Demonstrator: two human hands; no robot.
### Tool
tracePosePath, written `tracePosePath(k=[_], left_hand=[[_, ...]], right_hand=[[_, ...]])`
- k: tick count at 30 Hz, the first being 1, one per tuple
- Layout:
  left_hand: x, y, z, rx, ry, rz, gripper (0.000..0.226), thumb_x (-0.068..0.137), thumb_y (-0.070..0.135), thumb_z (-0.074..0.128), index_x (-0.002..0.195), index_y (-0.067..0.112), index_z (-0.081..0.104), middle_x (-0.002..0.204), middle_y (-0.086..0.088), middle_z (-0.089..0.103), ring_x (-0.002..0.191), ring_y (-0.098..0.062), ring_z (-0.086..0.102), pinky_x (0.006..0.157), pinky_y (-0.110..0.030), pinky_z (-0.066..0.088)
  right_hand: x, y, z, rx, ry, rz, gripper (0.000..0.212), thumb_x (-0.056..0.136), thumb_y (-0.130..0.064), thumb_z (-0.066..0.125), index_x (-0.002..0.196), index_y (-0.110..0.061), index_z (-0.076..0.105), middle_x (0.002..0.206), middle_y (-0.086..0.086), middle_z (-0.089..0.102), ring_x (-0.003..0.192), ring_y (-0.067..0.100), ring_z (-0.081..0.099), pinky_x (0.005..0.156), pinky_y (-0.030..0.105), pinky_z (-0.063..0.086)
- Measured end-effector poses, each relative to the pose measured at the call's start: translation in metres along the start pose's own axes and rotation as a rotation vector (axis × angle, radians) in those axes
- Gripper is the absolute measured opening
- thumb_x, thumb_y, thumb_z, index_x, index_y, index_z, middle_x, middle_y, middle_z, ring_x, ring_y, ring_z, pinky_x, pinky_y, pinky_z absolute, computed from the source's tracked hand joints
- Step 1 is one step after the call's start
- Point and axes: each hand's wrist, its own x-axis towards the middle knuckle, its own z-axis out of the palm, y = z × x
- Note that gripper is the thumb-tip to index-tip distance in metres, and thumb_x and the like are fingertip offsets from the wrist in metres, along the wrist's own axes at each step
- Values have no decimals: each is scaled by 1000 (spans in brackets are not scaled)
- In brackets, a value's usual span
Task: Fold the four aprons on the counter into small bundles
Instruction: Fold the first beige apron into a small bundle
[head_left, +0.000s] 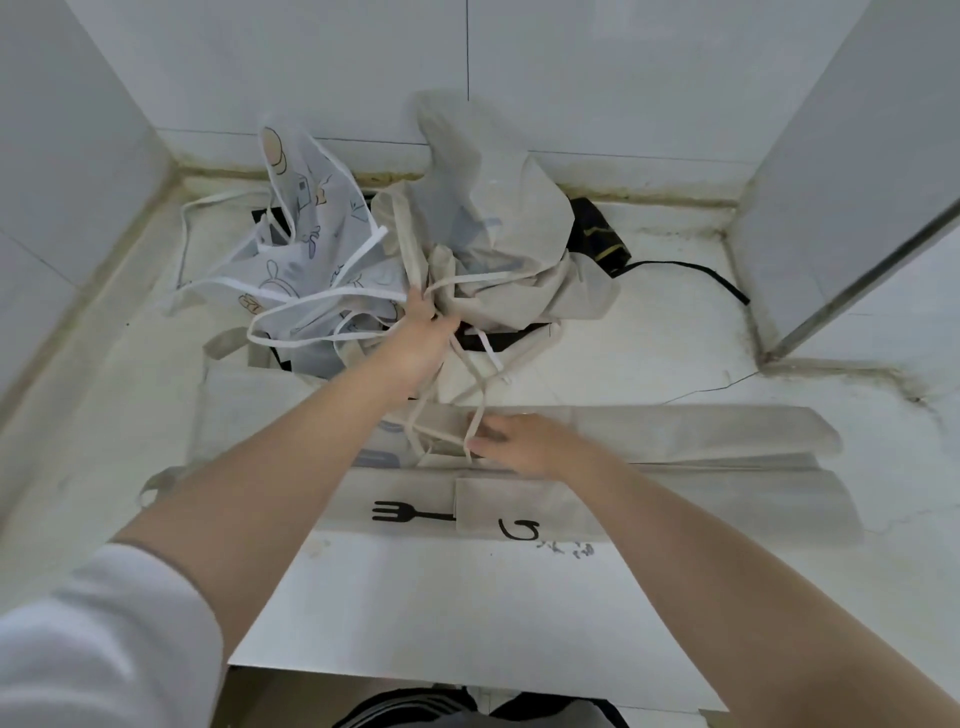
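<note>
The black apron (597, 234) is lying mostly buried under the beige apron (498, 249) — only corners and a strap are showing. The left hand (421, 332) is hiding its fingertips in the bunched cloth, and motion blur is smearing the raised fabric — its print is unreadable.

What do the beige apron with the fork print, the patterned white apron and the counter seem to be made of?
Fork-print apron: matte woven cloth, perhaps cotton or linen; it creases softly. Patterned apron: thinner, slightly sheer fabric, possibly synthetic. Counter: pale stone or marble-like slab, smooth, with a visible crack.
</note>
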Motion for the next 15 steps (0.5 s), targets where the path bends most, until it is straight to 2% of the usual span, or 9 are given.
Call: tracePosePath(k=[2,4,5,7,9,10,12,15], left_hand=[[-4,-27,-6,371,53,-91,58,97,38,41,144,13,19,125,-6,53,109,-27,53,87,-34,40],[-15,-49,-10,526,21,-125,55,96,43,39,133,3,33,112,-8,57,90,-22,53,74,-32,39],[-22,-56,-9,569,-40,-114,54,96,45,38,132,4,34,115,-8,55,91,-20,51,75,-31,38],[-28,-72,-9,572,-178,-66,58,96,46,39,140,11,27,136,-5,44,112,-22,45,92,-31,36],[-28,-83,-10,591,-241,0,64,96,45,39,148,16,13,153,0,25,139,-22,24,114,-34,17],[-26,-90,-10,615,-248,26,67,97,45,38,149,19,5,156,2,17,144,-20,12,117,-35,6],[-21,-102,-9,608,-231,43,75,94,54,35,150,20,-3,158,0,8,145,-17,1,118,-35,-4],[-22,-117,-8,607,-233,128,93,77,66,28,150,20,-6,158,4,-3,143,-6,-11,114,-29,-14]], right_hand=[[-2,-6,1,9,22,27,55,95,-59,31,136,-26,45,131,6,55,121,26,48,97,36,38],[1,-11,5,-6,65,45,55,95,-59,29,135,-26,46,128,7,57,118,27,51,95,35,39],[3,-12,6,-26,82,57,53,94,-60,30,132,-27,49,123,6,59,113,26,53,92,35,41],[9,-15,7,-52,122,43,47,92,-59,36,113,-25,59,106,3,64,99,23,58,85,35,46],[14,-20,8,46,168,-15,30,93,-42,48,94,-17,63,95,1,64,92,20,57,78,31,44],[17,-23,8,161,191,-30,19,92,-31,53,86,-17,63,89,-3,63,88,16,56,74,27,41],[22,-32,3,440,219,-1,20,89,-16,57,70,-21,58,75,-9,56,73,10,52,64,21,38],[28,-41,-11,708,161,114,20,91,-13,52,71,-15,54,69,0,51,56,12,42,51,22,33]])
